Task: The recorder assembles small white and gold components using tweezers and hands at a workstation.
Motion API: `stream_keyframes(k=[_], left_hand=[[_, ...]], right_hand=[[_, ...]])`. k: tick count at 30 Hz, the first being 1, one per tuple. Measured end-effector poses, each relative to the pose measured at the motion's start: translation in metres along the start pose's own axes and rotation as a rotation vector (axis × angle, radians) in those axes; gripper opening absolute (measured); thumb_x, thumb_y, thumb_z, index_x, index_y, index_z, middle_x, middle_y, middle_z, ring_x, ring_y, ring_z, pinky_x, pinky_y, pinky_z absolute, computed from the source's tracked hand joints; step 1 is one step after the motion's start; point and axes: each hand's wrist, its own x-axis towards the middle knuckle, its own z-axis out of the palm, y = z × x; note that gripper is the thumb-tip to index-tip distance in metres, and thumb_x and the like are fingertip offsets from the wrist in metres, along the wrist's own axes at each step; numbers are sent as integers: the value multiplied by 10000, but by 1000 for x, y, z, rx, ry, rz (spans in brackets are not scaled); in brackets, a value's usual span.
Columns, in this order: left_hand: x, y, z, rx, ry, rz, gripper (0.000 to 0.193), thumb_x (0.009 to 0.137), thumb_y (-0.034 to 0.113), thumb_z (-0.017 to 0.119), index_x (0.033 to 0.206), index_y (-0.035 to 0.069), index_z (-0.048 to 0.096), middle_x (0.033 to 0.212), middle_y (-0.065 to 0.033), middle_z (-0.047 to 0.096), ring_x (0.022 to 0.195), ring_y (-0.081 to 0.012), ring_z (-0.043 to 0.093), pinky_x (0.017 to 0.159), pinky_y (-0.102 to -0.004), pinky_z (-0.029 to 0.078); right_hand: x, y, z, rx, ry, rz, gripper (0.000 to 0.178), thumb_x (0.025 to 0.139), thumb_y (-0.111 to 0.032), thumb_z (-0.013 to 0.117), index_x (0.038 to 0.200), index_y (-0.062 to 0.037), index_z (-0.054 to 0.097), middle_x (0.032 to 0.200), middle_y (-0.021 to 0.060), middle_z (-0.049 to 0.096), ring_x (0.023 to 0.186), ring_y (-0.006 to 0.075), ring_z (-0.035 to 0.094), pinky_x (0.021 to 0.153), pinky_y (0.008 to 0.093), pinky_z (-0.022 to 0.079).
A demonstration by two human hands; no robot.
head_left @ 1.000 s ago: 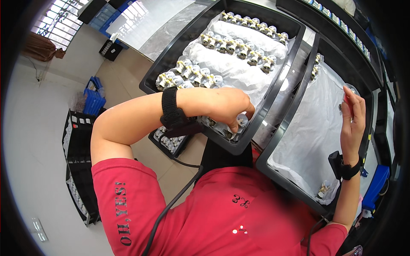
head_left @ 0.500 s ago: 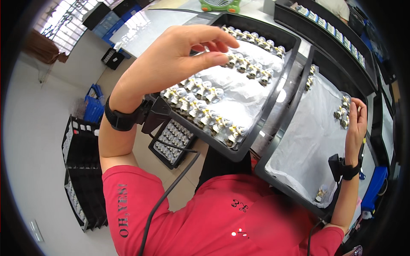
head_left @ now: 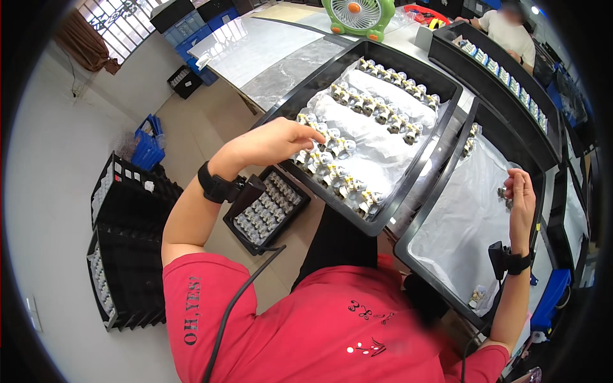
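My left hand (head_left: 281, 142) is over the near-left edge of the left black tray (head_left: 377, 226), fingers stretched toward small white, grey and gold figurines (head_left: 338, 148). It holds nothing that I can see, and its fingertips partly cover the nearest pieces. At the right side of the right black tray (head_left: 408, 246), my right hand (head_left: 522, 207) has its fingers bent together over a small figurine (head_left: 502, 193), mostly hidden under them. White lining sheets (head_left: 453, 210) lie in both trays. One more figurine (head_left: 477, 295) lies near the right tray's front corner.
A long black tray (head_left: 440, 54) with rows of small pieces stands at far right, a person (head_left: 509, 32) behind it. A green and orange fan (head_left: 359, 13) stands at the back. Another filled tray (head_left: 255, 246) and black crates (head_left: 137, 274) are lower left.
My left hand has come down and back, from above the left tray's middle to its near-left edge. My right hand has moved from beside the figurines to over them. The view has shifted.
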Motion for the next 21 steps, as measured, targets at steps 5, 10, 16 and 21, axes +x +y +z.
stream_keyframes(k=[5, 10, 16, 21], left_hand=[[15, -8, 8, 32, -134, 29, 324, 920, 145, 526, 1234, 69, 553, 954, -131, 669, 849, -201, 623, 784, -327, 476], [24, 20, 4, 100, -145, 135, 298, 891, 82, 558, 1185, 34, 575, 895, -148, 661, 782, -186, 630, 726, -304, 485], [45, 105, 20, -493, -111, 431, 205, 885, 24, 569, 1076, -20, 624, 921, -66, 658, 884, -120, 624, 806, -237, 486], [92, 155, 50, -819, -318, 579, 203, 910, 135, 592, 1048, -10, 625, 908, -69, 657, 867, -128, 622, 812, -252, 480]], right_hand=[[7, -10, -35, 223, 0, 132, 272, 998, -262, 435, 1034, -45, 597, 786, -31, 510, 670, 30, 437, 615, 172, 364], [31, -24, -58, -325, -98, 76, 265, 970, -250, 467, 1019, -28, 603, 779, -3, 557, 680, 70, 480, 601, 213, 395], [45, 10, -92, -804, -184, 216, 349, 738, -280, 690, 892, 31, 651, 844, 193, 669, 820, 301, 649, 744, 362, 497], [49, 43, -78, -1117, -273, 417, 521, 579, -314, 767, 986, -5, 666, 998, 208, 660, 973, 341, 628, 852, 348, 501]])
